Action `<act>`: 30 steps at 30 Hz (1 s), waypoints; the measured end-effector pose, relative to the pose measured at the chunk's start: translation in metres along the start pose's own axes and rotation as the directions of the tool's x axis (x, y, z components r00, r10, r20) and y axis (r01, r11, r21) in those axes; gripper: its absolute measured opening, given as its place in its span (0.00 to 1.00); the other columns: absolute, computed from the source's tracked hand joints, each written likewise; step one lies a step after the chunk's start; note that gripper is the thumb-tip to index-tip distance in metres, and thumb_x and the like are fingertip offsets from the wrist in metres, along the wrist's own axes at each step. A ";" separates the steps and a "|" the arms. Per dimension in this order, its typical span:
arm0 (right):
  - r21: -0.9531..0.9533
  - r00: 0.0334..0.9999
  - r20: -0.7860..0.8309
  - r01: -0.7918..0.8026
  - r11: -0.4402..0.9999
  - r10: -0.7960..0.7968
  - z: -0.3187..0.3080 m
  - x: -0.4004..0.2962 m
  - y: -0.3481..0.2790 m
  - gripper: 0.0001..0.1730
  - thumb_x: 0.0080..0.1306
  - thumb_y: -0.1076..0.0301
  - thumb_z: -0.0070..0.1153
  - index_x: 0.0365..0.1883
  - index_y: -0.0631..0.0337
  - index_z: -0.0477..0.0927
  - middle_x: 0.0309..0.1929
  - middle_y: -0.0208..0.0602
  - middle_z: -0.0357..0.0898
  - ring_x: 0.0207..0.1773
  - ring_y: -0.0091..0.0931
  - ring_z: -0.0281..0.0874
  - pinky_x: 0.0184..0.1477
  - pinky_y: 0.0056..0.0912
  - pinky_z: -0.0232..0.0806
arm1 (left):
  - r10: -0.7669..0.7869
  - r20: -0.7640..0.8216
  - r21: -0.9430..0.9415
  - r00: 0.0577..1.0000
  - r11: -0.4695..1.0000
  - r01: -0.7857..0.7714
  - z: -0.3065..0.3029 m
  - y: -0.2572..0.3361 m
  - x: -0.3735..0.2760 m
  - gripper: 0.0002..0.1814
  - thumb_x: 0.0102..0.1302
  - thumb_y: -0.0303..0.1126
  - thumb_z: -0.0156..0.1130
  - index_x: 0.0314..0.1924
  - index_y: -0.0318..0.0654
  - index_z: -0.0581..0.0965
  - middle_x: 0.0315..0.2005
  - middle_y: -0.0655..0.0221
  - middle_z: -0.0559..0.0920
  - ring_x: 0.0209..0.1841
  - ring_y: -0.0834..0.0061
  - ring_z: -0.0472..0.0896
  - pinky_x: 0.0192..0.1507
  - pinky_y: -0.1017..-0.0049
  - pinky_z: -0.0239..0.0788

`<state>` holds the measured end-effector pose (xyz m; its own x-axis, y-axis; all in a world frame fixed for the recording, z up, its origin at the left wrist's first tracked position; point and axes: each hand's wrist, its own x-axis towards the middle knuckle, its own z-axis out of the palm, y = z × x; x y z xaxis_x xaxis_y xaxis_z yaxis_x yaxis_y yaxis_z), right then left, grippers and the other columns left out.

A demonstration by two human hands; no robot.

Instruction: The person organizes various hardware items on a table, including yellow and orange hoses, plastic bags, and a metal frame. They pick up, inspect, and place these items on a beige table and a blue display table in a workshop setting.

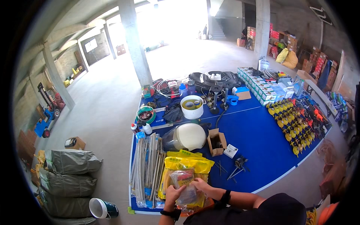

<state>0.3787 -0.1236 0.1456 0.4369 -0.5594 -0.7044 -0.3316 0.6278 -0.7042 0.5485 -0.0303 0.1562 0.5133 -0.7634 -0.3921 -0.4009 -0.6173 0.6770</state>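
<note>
Between my two hands is a clear plastic packet (182,177) with red and yellow print and something pale inside. My left hand (175,194) grips its lower left side, and my right hand (201,185) pinches the right side. Under the packet lie yellow plastic bags (191,163) with clear windows that show yellow hose-like contents. To the left, long metal flexible hoses (140,168) are laid side by side, some in clear sleeves. A cream-coloured helmet (191,137) with a visor sits just beyond the bags.
On the blue table (247,135) an open cardboard box (216,143) stands near a white square plate (231,151) and a metal tool (239,166). Rows of yellow gas regulators (292,126) lie at right. A white bucket of tape (192,108) stands farther back. A pail (104,208) sits on the floor.
</note>
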 end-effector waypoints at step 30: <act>0.232 0.993 0.100 0.041 0.972 -0.066 0.011 -0.010 -0.012 0.16 0.68 0.60 0.52 0.50 0.56 0.80 0.43 0.29 0.84 0.44 0.23 0.81 0.42 0.28 0.72 | 0.084 0.267 -0.840 0.960 0.509 0.189 0.005 -0.015 0.002 0.23 0.66 0.41 0.67 0.54 0.37 0.72 0.37 0.71 0.78 0.38 0.79 0.79 0.39 0.74 0.76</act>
<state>0.3876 -0.1198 0.1618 0.5393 -0.5424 -0.6441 -0.1105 0.7127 -0.6927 0.5518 -0.0231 0.1420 0.2568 -0.8357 -0.4855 0.5305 -0.2981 0.7935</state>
